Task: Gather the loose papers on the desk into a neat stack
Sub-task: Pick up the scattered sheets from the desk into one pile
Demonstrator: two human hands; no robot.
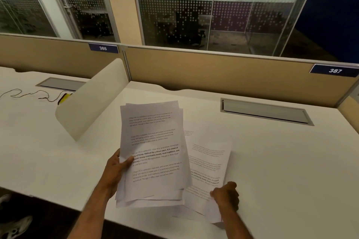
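Observation:
My left hand [116,170] holds a bundle of printed white papers [153,141] lifted above the white desk [281,161]; its thumb presses on the top sheet, and the sheets' edges are uneven and fanned at the bottom. To its right, my right hand [226,195] pinches the near corner of a loose printed sheet [207,163] that lies on the desk, its near edge lifted. Another loose sheet [189,132] lies partly hidden beneath it and behind the bundle.
A cream divider panel [93,99] stands at the desk's left side. A grey cable hatch [266,111] is set in the desk at the back right. A tan partition [213,72] with tags 386 and 387 runs behind. A cable [29,94] lies on the neighbouring desk.

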